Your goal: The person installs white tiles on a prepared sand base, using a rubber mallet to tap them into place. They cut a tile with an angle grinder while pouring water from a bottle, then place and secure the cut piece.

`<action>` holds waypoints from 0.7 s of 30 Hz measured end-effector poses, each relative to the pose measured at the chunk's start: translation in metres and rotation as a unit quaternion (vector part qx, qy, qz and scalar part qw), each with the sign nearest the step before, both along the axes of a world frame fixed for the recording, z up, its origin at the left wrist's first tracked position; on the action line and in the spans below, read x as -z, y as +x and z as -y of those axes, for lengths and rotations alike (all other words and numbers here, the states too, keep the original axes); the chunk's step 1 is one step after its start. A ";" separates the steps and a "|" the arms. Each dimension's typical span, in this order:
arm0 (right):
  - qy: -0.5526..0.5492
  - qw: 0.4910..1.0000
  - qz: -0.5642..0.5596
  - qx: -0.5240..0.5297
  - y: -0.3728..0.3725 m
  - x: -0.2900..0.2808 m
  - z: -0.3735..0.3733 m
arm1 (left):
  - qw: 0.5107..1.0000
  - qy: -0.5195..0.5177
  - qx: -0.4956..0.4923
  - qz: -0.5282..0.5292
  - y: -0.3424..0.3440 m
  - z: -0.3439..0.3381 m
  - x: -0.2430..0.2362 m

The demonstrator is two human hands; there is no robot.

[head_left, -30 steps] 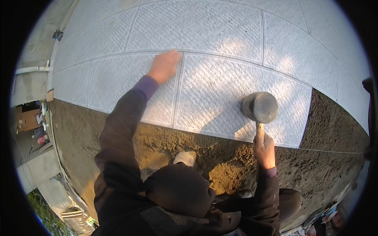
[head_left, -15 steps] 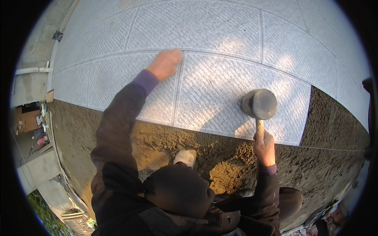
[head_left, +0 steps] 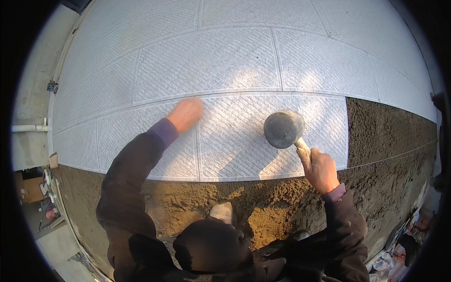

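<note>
My right hand [head_left: 322, 172] is wrapped round the pale wooden handle of a rubber mallet [head_left: 283, 129]. The mallet's dark round head hangs over a grey ribbed paving slab [head_left: 235, 155]; whether it touches cannot be told. My left hand [head_left: 185, 114] is curled closed at the slab's far left corner, by the joint with the neighbouring slab [head_left: 174, 157]. Its fingertips are hidden, so anything held there does not show.
Laid slabs [head_left: 206, 56] spread beyond my hands. Damp brown mortar bed [head_left: 390, 127] borders the slab on the right, crossed by a taut string line [head_left: 399, 158]. Loose sandy mortar [head_left: 270, 223] lies near my shoe [head_left: 221, 212]. A white pipe [head_left: 30, 128] juts out at far left.
The mallet head has swung left and its handle now slants. The view has shifted, so the slabs sit lower. My left hand stays closed at the same joint.
</note>
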State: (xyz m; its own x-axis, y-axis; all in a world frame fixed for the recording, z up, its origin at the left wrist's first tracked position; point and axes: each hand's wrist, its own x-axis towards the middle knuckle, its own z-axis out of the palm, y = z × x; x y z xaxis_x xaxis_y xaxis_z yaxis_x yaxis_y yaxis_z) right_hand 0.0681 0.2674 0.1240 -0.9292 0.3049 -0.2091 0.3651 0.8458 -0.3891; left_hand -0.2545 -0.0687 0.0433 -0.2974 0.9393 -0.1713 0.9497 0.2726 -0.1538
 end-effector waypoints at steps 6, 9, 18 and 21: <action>0.010 0.996 0.089 -0.021 -0.012 0.000 -0.037 | 0.990 -0.030 -0.133 0.036 -0.003 -0.018 -0.022; -0.068 0.991 0.114 0.017 -0.015 0.001 -0.045 | 0.982 0.067 -0.153 0.085 -0.031 -0.075 -0.024; -0.127 0.977 0.143 0.095 -0.013 -0.001 -0.026 | 0.912 0.351 -0.202 0.064 -0.137 -0.324 0.034; -0.138 0.971 0.144 0.132 -0.010 0.003 -0.017 | 0.924 0.314 -0.214 0.036 -0.147 -0.349 0.037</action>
State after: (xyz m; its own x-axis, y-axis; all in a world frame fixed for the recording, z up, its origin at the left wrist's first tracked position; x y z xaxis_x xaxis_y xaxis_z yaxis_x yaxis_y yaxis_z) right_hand 0.0582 0.2842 0.1207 -0.7180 0.4198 -0.5552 0.6814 0.5868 -0.4374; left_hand -0.4012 0.2800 0.0058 -0.6736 0.6593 0.3339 0.7360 0.6398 0.2214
